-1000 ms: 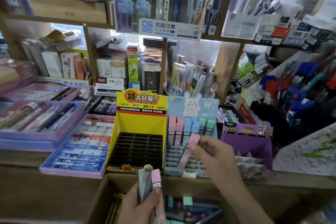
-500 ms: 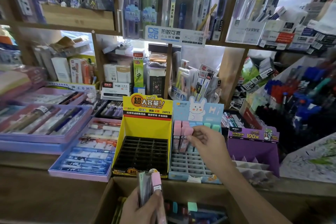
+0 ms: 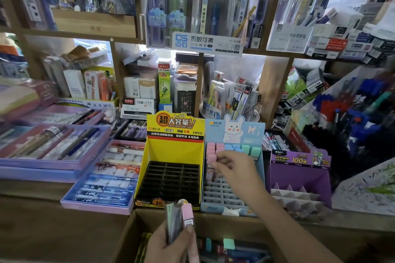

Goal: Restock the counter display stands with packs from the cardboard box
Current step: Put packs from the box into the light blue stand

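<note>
Now, right fingers [image 3: 222, 159] on pink pack [image 3: 210, 157].

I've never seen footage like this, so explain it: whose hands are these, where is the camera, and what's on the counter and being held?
No machine: these are a person's bare hands, filmed by a camera worn on the head, looking down. On the counter stand a yellow stand with empty black slots, a blue stand part-filled with pastel packs, and a purple stand. The right hand pinches a pink pack in the blue stand. The left hand holds several packs above the cardboard box.
</note>
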### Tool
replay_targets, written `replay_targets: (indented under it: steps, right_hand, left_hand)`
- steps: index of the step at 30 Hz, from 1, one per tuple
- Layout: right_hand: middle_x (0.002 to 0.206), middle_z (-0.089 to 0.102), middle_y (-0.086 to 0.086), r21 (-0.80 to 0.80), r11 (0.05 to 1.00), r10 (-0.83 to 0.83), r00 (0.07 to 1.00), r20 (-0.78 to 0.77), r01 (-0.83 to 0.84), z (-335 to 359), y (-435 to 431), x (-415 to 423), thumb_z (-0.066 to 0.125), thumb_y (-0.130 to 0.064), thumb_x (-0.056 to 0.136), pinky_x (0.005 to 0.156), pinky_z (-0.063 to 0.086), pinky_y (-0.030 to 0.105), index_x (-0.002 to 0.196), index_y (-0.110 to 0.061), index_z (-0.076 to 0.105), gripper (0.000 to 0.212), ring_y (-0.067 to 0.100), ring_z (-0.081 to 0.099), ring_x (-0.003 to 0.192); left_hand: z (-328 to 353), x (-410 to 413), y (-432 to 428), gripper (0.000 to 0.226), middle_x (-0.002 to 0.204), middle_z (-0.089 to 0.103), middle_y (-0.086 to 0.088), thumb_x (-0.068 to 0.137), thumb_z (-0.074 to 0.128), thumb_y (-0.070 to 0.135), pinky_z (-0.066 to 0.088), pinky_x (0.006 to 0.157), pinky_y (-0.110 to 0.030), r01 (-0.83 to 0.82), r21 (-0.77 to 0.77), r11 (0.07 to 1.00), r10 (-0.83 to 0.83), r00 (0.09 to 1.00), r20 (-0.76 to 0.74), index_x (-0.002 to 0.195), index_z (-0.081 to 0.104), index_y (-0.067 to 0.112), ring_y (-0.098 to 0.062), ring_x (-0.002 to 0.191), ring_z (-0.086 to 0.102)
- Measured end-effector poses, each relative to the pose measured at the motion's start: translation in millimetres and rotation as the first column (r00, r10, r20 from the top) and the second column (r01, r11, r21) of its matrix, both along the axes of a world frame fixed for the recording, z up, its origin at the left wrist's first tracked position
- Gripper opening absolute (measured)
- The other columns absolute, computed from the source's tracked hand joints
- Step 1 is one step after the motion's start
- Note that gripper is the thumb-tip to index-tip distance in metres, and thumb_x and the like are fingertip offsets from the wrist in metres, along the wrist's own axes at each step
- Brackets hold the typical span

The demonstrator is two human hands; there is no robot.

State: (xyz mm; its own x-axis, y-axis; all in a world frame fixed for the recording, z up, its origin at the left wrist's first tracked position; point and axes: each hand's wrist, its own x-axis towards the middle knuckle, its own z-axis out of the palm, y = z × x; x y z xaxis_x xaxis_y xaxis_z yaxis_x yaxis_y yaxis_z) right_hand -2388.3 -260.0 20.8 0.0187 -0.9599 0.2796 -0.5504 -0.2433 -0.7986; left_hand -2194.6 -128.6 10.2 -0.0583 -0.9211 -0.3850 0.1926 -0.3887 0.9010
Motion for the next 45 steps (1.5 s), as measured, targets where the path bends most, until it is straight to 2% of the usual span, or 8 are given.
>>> replay_targets:
  steps: [10,16,22,24,26,31,36,45]
  right_hand:
    - [0.090,0.077,-0.008,0.004,1.000,-0.020,0.999,-0.046,0.020,-5.7,-1.9,3.5,0.074,-0.013,0.094,0.085,0.062,0.034,0.105,-0.015,0.080,0.013,0.005,0.072,0.085]
    - [0.089,0.072,-0.011,-0.008,0.996,-0.086,0.996,0.035,0.086,-9.8,16.6,4.2,0.078,-0.013,0.090,0.077,0.055,0.011,0.108,-0.018,0.075,0.019,-0.004,0.067,0.085]
    - [0.088,0.076,-0.014,0.218,0.962,0.149,0.985,0.090,-0.166,-11.4,52.4,13.4,0.073,-0.020,0.095,0.068,0.060,0.022,0.093,-0.034,0.073,0.014,0.006,0.074,0.077]
    - [0.089,0.077,-0.008,0.301,0.926,0.202,0.972,0.119,-0.229,-14.9,60.3,18.0,0.074,-0.025,0.094,0.065,0.061,0.023,0.098,-0.028,0.075,0.005,0.010,0.075,0.075]
    - [0.089,0.078,-0.002,0.338,0.903,0.232,0.963,0.136,-0.265,-18.1,64.0,21.1,0.076,-0.029,0.093,0.063,0.059,0.023,0.102,-0.023,0.077,0.011,0.010,0.074,0.071]
    - [0.085,0.078,0.005,0.365,0.874,0.272,0.946,0.178,-0.320,-20.1,66.5,22.3,0.080,-0.027,0.090,0.066,0.060,0.026,0.094,-0.020,0.079,0.008,0.013,0.073,0.072]
    - [0.082,0.076,0.009,0.324,0.903,0.211,0.948,0.238,-0.282,-12.8,64.0,11.2,0.078,-0.020,0.092,0.064,0.059,0.026,0.093,-0.014,0.075,0.007,0.016,0.073,0.070]
    - [0.078,0.077,0.007,0.073,0.997,-0.022,0.949,0.316,-0.001,20.2,37.4,-28.7,0.077,-0.009,0.091,0.063,0.060,0.023,0.097,-0.013,0.074,0.008,0.021,0.074,0.069]
  left_hand:
    - [-26.7,-12.9,-15.1,0.043,0.111,0.069,-0.029,0.086,0.073,0.003,0.046,0.105,-0.059,-0.121,-0.003,0.993,0.120,0.984,0.129,0.129,0.064,0.004,-0.053,0.114,0.059]
    - [-31.7,-10.9,-18.2,0.036,0.087,0.070,-0.014,0.087,0.074,0.008,0.049,0.097,-0.058,-0.160,-0.049,0.986,0.165,0.978,0.126,0.122,0.068,0.011,-0.054,0.108,0.059]
    - [-31.7,-11.8,-12.1,0.030,0.057,0.063,0.003,0.084,0.076,0.006,0.053,0.086,-0.061,-0.168,-0.060,0.984,0.172,0.981,0.086,0.113,0.073,0.013,-0.020,0.056,0.064]
    - [-32.4,-11.5,-12.6,0.031,0.056,0.063,0.003,0.084,0.076,0.003,0.059,0.063,-0.041,-0.173,-0.058,0.983,0.176,0.983,0.052,0.113,0.074,0.012,-0.013,0.049,0.058]
    - [-35.2,-11.1,-13.5,0.031,0.056,0.063,0.003,0.084,0.076,0.003,0.056,0.056,-0.037,-0.168,-0.070,0.983,0.173,0.983,0.060,0.114,0.074,0.013,-0.019,0.052,0.063]
    - [-41.1,-11.4,-18.9,0.035,0.081,0.067,-0.028,0.084,0.077,0.006,0.046,0.095,-0.064,-0.138,-0.089,0.986,0.147,0.984,0.098,0.118,0.072,0.012,-0.057,0.103,0.056]
    - [-47.1,-10.8,-22.5,0.020,0.057,0.065,-0.010,0.085,0.077,0.016,0.048,0.048,-0.034,-0.257,-0.050,0.965,0.258,0.966,0.029,0.104,0.073,0.018,-0.017,0.045,0.057]
    - [-53.5,-3.6,-24.5,0.025,0.060,0.068,-0.015,0.089,0.073,0.027,0.038,0.044,-0.027,-0.289,0.094,0.953,0.298,0.950,-0.096,0.089,0.078,0.003,-0.019,0.038,0.051]
